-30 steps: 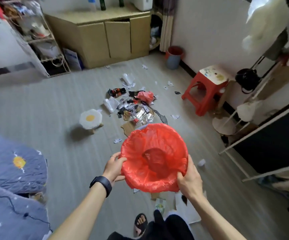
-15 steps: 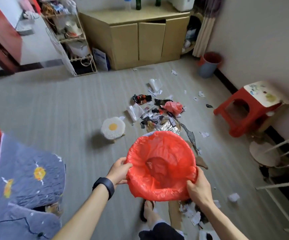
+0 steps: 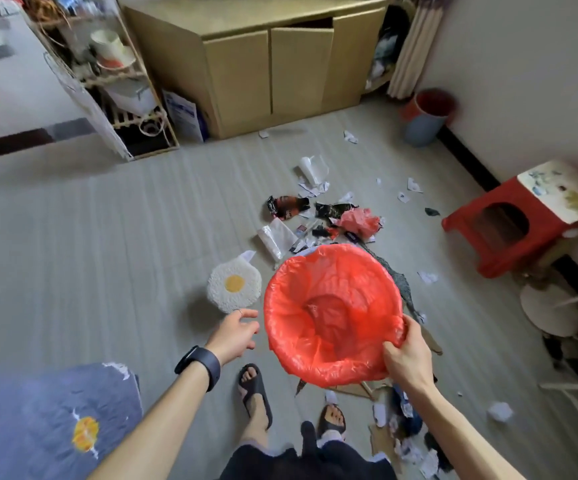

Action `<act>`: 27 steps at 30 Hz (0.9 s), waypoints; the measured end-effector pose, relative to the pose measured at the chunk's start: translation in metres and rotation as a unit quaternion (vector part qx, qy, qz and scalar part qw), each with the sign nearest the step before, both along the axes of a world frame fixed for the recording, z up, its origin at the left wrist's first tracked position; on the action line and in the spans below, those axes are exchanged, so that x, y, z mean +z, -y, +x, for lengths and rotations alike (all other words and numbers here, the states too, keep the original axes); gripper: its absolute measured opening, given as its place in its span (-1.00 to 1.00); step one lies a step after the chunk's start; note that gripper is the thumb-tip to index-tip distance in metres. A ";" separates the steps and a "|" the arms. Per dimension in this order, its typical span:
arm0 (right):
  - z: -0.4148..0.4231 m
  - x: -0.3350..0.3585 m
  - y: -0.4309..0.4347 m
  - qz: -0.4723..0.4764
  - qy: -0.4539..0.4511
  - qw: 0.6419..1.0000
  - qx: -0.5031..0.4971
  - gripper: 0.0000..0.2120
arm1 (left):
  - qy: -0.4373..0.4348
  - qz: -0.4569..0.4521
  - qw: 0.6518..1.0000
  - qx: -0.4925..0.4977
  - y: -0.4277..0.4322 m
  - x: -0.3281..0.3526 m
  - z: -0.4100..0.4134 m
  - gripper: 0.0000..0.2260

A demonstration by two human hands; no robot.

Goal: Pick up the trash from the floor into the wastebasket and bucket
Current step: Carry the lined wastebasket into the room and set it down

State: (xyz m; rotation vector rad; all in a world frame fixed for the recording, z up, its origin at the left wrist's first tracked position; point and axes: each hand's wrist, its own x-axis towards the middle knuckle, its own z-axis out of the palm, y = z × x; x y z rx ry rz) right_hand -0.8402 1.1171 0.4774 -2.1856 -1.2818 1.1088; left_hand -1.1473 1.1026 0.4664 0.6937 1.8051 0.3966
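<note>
Right hand [image 3: 407,358] grips the near rim of one red-lined wastebasket [image 3: 272,306] over mid-floor, left hand [image 3: 235,332] loose, off it — one bucket [image 3: 422,128] at the far wall, trash pile [image 3: 315,216] between — bare floor [image 3: 90,237] left.

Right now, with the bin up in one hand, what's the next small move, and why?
Probably set the bin down beside the trash pile. Only the right hand grips its rim, the left hand hangs open and free, and the pile lies just beyond it on the floor.

left hand [image 3: 233,333] relaxed, right hand [image 3: 407,358] gripping
</note>
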 end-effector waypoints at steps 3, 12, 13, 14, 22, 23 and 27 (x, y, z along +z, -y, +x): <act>-0.024 0.003 -0.025 0.011 0.010 0.998 -0.060 -0.43 | -0.015 0.035 0.998 -0.054 -0.055 0.003 -0.035 -0.79; -0.052 0.005 -0.091 0.005 0.008 0.978 -0.208 -0.41 | -0.095 0.098 0.972 -0.193 -0.203 0.020 -0.077 -0.92; -0.053 0.003 -0.100 0.002 0.006 0.976 -0.218 -0.41 | -0.093 0.096 0.969 -0.207 -0.217 0.020 -0.075 -0.92; -0.052 0.000 -0.112 0.002 0.003 0.973 -0.230 -0.40 | -0.086 0.094 0.967 -0.222 -0.234 0.019 -0.072 -0.90; -0.043 -0.020 -0.226 -0.001 -0.008 0.963 -0.268 -0.43 | -0.088 0.063 0.964 -0.244 -0.368 -0.001 -0.056 -0.83; -0.041 -0.021 -0.241 -0.002 -0.011 0.964 -0.267 -0.44 | -0.088 0.061 0.964 -0.242 -0.382 0.000 -0.054 -0.84; -0.040 -0.026 -0.302 -0.007 -0.010 0.970 -0.244 -0.44 | -0.102 0.056 0.966 -0.233 -0.438 -0.007 -0.046 -0.90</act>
